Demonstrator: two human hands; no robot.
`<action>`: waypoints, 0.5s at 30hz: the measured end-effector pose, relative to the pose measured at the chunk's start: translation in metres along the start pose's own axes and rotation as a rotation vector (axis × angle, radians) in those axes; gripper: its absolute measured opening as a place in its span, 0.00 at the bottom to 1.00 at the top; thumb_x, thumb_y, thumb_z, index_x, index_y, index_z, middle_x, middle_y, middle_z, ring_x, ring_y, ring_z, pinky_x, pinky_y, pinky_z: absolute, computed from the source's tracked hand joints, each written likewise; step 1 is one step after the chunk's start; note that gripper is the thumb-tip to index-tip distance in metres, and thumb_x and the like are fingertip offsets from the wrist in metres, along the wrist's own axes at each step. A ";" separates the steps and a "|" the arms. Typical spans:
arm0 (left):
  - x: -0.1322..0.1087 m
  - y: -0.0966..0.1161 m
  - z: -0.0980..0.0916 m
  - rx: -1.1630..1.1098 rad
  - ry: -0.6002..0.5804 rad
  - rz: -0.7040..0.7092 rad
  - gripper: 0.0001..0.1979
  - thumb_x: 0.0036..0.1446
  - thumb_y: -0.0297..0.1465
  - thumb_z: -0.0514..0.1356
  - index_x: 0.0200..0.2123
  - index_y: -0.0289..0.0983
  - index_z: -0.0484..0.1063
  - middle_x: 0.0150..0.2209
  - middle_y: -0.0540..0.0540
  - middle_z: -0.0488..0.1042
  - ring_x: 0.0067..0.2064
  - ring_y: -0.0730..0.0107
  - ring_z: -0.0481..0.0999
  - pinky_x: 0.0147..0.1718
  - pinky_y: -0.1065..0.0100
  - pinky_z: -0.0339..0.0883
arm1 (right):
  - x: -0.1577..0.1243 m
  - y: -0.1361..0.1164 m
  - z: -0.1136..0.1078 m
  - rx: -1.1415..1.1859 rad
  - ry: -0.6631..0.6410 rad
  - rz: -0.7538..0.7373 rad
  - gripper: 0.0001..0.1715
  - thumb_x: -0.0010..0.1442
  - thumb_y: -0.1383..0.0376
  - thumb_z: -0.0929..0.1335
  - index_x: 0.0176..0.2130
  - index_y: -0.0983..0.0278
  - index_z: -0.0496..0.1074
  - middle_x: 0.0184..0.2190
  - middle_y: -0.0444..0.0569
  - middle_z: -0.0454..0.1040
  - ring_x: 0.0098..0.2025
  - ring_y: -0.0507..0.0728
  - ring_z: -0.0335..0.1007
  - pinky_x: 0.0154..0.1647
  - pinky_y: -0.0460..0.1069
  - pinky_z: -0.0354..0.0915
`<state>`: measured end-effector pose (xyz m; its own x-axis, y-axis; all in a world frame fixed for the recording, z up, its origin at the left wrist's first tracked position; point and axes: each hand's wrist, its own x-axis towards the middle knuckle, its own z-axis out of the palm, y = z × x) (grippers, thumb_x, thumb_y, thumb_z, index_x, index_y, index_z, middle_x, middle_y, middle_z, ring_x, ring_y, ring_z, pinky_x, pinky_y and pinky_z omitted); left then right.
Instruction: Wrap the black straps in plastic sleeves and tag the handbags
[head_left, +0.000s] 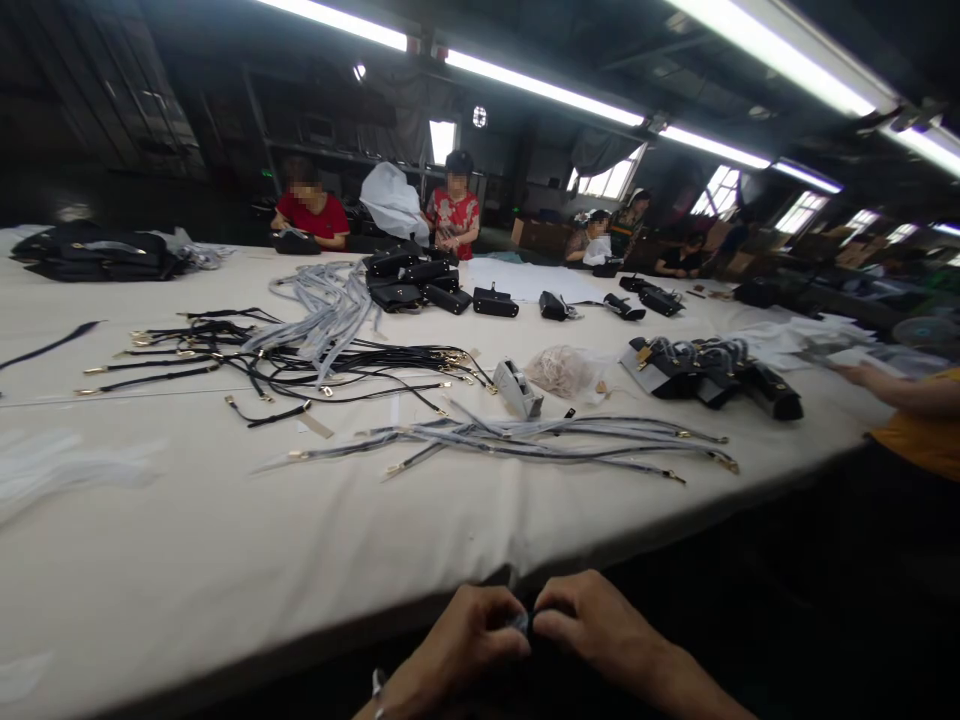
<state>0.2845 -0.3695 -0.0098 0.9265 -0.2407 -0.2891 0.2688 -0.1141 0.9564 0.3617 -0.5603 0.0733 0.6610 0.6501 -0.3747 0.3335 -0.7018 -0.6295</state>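
Plastic-wrapped piece, mostly hidden within the grip
Left hand and right hand pinch it between thumbs and fingers, just beside the table.

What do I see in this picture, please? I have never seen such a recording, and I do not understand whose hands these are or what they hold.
There is no robot here. The one picture comes from a camera worn on a person's head, looking forward and down. The left hand and right hand at the bottom are that person's own. Between them, at the table's near edge, they pinch a small dark piece, too hidden to identify. On the pale-covered table lie black straps with gold-coloured ends, some straps in clear plastic, and black bags. Other people are around the table.
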 end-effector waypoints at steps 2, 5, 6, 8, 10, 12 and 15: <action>-0.002 0.003 -0.003 0.333 0.067 0.200 0.10 0.54 0.31 0.63 0.41 0.40 0.79 0.36 0.46 0.80 0.36 0.64 0.76 0.35 0.69 0.65 | 0.001 0.001 -0.002 0.280 -0.075 0.139 0.11 0.58 0.63 0.67 0.37 0.65 0.78 0.20 0.42 0.73 0.21 0.50 0.65 0.24 0.44 0.55; -0.005 0.001 -0.011 0.637 0.101 0.367 0.11 0.62 0.34 0.58 0.44 0.39 0.78 0.36 0.42 0.79 0.36 0.63 0.75 0.37 0.67 0.65 | -0.001 0.004 -0.006 0.548 -0.194 0.139 0.19 0.58 0.60 0.67 0.45 0.68 0.75 0.24 0.44 0.76 0.20 0.48 0.62 0.23 0.43 0.55; -0.006 0.000 -0.013 0.668 0.113 0.385 0.12 0.63 0.35 0.57 0.44 0.39 0.77 0.36 0.41 0.79 0.35 0.63 0.75 0.36 0.67 0.65 | -0.003 0.006 -0.007 0.586 -0.228 0.133 0.19 0.57 0.60 0.68 0.46 0.68 0.75 0.27 0.46 0.77 0.21 0.48 0.63 0.25 0.43 0.57; -0.009 0.000 -0.016 0.647 0.141 0.383 0.11 0.63 0.34 0.57 0.45 0.40 0.77 0.36 0.41 0.79 0.36 0.63 0.75 0.37 0.67 0.65 | -0.005 0.008 -0.008 0.577 -0.243 0.139 0.17 0.55 0.63 0.68 0.42 0.69 0.77 0.28 0.49 0.78 0.23 0.49 0.66 0.26 0.43 0.60; -0.014 0.002 -0.017 0.507 0.145 0.314 0.10 0.58 0.31 0.60 0.42 0.40 0.78 0.37 0.43 0.80 0.37 0.64 0.75 0.38 0.68 0.65 | -0.008 0.008 -0.009 0.498 -0.202 0.138 0.14 0.54 0.65 0.67 0.38 0.69 0.79 0.26 0.47 0.77 0.22 0.48 0.64 0.24 0.43 0.58; -0.018 0.006 -0.017 0.241 0.090 0.161 0.10 0.54 0.29 0.62 0.40 0.39 0.79 0.35 0.47 0.80 0.36 0.66 0.75 0.35 0.70 0.65 | -0.009 0.006 -0.008 0.443 -0.192 0.105 0.14 0.54 0.66 0.67 0.38 0.66 0.80 0.26 0.45 0.77 0.23 0.48 0.64 0.24 0.42 0.56; -0.020 0.009 -0.015 -0.168 -0.095 -0.074 0.11 0.49 0.29 0.63 0.38 0.34 0.79 0.29 0.48 0.78 0.28 0.71 0.73 0.27 0.73 0.63 | -0.011 0.002 -0.004 0.355 -0.233 -0.022 0.14 0.54 0.66 0.69 0.40 0.61 0.82 0.32 0.44 0.80 0.31 0.52 0.72 0.31 0.43 0.61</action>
<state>0.2722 -0.3508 0.0058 0.8757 -0.3286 -0.3539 0.3827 0.0252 0.9235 0.3572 -0.5700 0.0791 0.4730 0.7411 -0.4765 0.0667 -0.5694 -0.8193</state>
